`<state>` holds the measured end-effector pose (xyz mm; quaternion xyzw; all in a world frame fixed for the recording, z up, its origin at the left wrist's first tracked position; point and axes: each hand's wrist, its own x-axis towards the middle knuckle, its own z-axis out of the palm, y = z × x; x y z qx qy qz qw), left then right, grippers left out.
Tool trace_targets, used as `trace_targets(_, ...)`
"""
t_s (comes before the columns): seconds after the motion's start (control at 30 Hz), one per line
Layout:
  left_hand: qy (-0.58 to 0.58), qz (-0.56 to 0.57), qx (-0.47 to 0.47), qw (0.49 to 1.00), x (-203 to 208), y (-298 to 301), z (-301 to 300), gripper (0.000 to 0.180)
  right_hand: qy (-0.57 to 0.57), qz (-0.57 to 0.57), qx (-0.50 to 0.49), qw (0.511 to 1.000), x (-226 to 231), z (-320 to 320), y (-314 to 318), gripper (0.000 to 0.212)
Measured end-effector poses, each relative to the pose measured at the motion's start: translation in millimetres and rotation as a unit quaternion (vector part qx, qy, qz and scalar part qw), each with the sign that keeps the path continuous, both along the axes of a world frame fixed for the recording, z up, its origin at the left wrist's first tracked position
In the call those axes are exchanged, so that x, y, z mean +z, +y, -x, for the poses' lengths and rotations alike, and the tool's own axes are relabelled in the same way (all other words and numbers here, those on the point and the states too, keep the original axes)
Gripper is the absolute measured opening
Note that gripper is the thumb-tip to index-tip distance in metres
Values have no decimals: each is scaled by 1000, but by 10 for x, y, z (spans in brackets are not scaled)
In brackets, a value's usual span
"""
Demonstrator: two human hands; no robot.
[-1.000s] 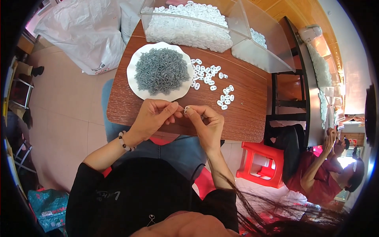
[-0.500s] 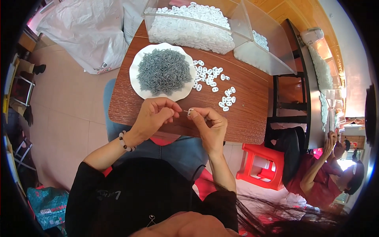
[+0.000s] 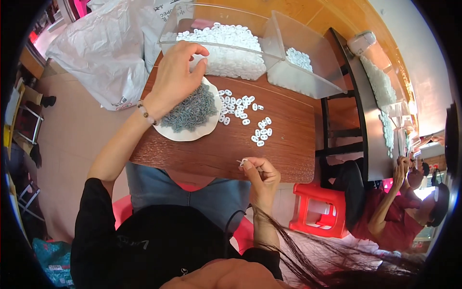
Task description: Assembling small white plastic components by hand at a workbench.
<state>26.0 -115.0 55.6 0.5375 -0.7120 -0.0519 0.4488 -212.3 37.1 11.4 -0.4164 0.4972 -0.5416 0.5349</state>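
My left hand [image 3: 177, 79] hovers above a scalloped white plate [image 3: 191, 134], its thumb and index finger apart and nothing visible between them. Heaped on the plate are small grey screw-like pieces [image 3: 193, 111], partly hidden by that hand and wrist. Over the near edge of the table, my right hand [image 3: 262, 177] pinches a small white plastic piece [image 3: 246, 163] between thumb and fingers. A thin pin-like bit sticks out of it to the left. Loose white oval two-hole pieces [image 3: 238, 107] lie right of the plate, with a smaller group [image 3: 262, 132] further right.
Clear bins [image 3: 216, 62] full of white pieces stand at the far edge of the brown table [image 3: 211, 156]. White sacks [image 3: 98, 53] are at the far left. A red stool [image 3: 320, 209] stands at right, where another person [image 3: 394, 216] works at a dark table [image 3: 358, 91].
My left hand has left the right hand and moved far and left, over the plate. My right hand stays near the table edge with the white piece. The view has shifted slightly.
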Motion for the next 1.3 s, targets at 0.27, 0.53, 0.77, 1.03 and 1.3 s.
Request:
trace_targets(0.27,-141,-3,-205,969,-462,112,515,16,-28,45,-25,998,16,203,-31,9)
trace_targets(0.53,-184,-73,-291,936,-795,-55,971,15,-23,55,-60,996,113,342,-14,9)
trace_targets(0.77,-264,-116,-214,933,-835,-31,1153,17,-29,54,-68,996,128,368,-26,8)
trace_targets(1.03,-171,-122,-274,938,-910,243,978,9,-38,46,-58,997,35,377,-63,9)
trace_targets(1.3,-148,-108,-302,935,-930,507,813,21,-27,39,-48,998,-31,328,-86,10)
